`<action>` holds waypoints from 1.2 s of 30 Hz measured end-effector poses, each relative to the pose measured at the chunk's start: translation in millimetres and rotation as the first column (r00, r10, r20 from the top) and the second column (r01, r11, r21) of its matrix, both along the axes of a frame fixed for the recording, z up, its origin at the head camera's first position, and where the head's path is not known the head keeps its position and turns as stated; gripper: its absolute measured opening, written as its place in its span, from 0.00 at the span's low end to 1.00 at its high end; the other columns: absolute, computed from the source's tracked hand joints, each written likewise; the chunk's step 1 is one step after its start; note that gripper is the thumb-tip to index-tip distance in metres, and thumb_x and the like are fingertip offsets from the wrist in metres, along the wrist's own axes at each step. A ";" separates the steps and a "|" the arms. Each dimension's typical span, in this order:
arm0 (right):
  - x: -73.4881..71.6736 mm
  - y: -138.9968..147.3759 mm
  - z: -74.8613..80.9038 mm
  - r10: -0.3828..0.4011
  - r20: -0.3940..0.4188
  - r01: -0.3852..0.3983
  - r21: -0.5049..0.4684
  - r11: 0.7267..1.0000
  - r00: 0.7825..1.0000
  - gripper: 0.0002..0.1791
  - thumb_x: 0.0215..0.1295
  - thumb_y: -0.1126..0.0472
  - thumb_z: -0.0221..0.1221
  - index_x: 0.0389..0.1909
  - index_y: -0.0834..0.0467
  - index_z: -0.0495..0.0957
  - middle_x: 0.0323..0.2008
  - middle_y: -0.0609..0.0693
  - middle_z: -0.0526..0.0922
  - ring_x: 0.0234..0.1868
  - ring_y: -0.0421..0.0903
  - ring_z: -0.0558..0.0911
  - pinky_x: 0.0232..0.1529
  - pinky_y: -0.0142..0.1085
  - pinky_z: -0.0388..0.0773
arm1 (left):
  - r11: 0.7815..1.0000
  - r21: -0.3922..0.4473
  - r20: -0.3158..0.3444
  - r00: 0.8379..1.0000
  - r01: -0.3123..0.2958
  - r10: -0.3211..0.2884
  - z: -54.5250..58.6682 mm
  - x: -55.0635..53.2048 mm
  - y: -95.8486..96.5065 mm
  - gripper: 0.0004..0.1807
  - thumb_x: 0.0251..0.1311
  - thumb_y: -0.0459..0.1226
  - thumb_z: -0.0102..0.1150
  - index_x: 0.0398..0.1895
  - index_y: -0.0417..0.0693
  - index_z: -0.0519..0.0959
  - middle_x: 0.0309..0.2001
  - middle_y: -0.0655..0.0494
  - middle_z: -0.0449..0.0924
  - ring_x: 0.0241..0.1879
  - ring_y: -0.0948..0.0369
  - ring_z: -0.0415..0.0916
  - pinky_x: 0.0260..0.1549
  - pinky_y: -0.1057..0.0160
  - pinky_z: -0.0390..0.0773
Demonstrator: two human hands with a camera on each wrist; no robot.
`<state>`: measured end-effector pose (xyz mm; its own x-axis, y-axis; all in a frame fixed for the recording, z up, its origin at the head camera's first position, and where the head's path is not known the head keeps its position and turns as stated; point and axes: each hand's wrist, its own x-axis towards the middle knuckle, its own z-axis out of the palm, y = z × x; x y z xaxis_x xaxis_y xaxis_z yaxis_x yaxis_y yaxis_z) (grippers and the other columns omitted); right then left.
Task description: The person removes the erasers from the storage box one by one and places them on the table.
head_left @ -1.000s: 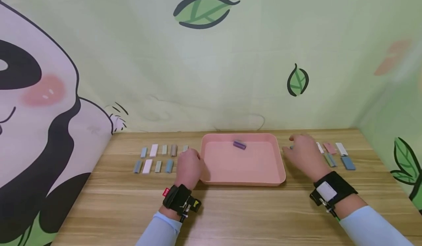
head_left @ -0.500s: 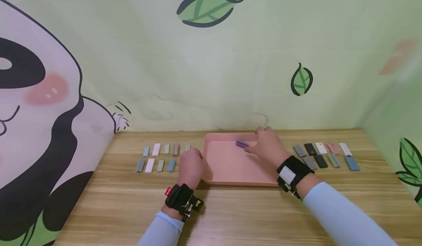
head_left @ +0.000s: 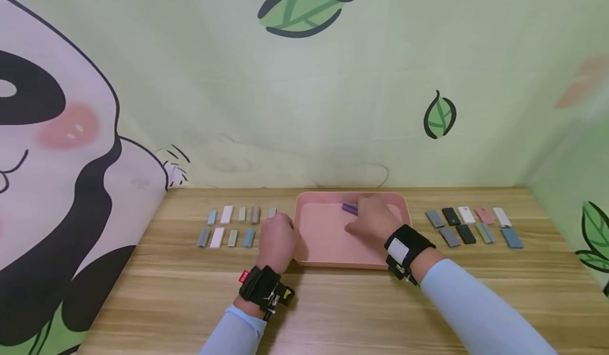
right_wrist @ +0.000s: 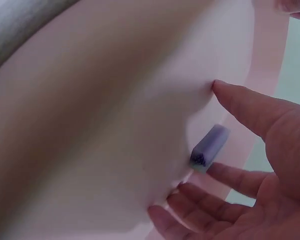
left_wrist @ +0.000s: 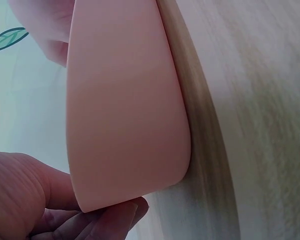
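Observation:
A small purple block (head_left: pixel 349 208) with a grey side lies in the pink tray (head_left: pixel 319 241), toward its back. My right hand (head_left: pixel 376 220) reaches down over the tray, right beside the block. In the right wrist view, its thumb and fingers are spread around the purple block (right_wrist: pixel 212 144), fingertips right at the tray floor, and the thumb stands apart from the block. At the tray's left side, my left hand (head_left: pixel 277 241) grips the rim. The left wrist view shows its thumb and fingers (left_wrist: pixel 114 220) on either side of the tray wall (left_wrist: pixel 124 110).
Two rows of small flat blocks, blue, white, grey and brown, lie left of the tray, including a blue block (head_left: pixel 249 237). On the right are two more rows, with a black block (head_left: pixel 451 216) and a pink block (head_left: pixel 484 215). A printed cloth (head_left: pixel 228 96) hangs behind the table.
My right hand has moved left from the right-hand blocks into the tray, down beside the purple block. My left hand has stayed at the tray's rim.

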<state>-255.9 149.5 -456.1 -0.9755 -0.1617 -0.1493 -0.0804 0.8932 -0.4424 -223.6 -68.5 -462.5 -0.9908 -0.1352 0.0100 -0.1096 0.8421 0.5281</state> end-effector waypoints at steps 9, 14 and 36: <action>-7.2 -7.3 -8.3 0.089 -0.037 -0.088 0.032 0.996 0.995 0.20 0.53 0.57 0.64 0.46 0.61 0.75 0.40 0.53 0.79 0.38 0.47 0.75 0.41 0.39 0.74 | 1.000 -0.008 0.004 1.000 0.004 -0.004 1.5 1.6 0.8 0.16 0.56 0.33 0.57 0.10 0.46 0.74 0.14 0.54 0.72 0.15 0.60 0.66 0.13 0.66 0.63; -3.1 -10.9 -8.6 0.103 -0.081 -0.100 0.041 0.994 0.991 0.06 0.55 0.61 0.62 0.27 0.58 0.75 0.25 0.49 0.74 0.27 0.45 0.72 0.28 0.34 0.68 | 1.000 -0.016 -0.031 0.999 0.006 -0.007 1.1 2.0 0.5 0.15 0.55 0.33 0.59 0.11 0.47 0.75 0.15 0.55 0.74 0.15 0.61 0.67 0.13 0.66 0.63; 21.3 1.3 8.0 0.035 -0.075 -0.042 -0.090 0.995 0.997 0.10 0.61 0.54 0.59 0.26 0.56 0.77 0.20 0.48 0.71 0.25 0.45 0.72 0.29 0.35 0.68 | 1.000 0.000 -0.023 1.000 -0.005 0.005 -1.3 0.5 2.1 0.13 0.55 0.33 0.59 0.14 0.47 0.77 0.16 0.54 0.75 0.16 0.60 0.69 0.14 0.66 0.65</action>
<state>-234.7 150.8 -448.0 -0.9761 -0.2087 -0.0603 -0.1490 0.8451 -0.5135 -223.1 -66.4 -463.8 -0.9896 -0.1403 0.0331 -0.1016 0.8418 0.5301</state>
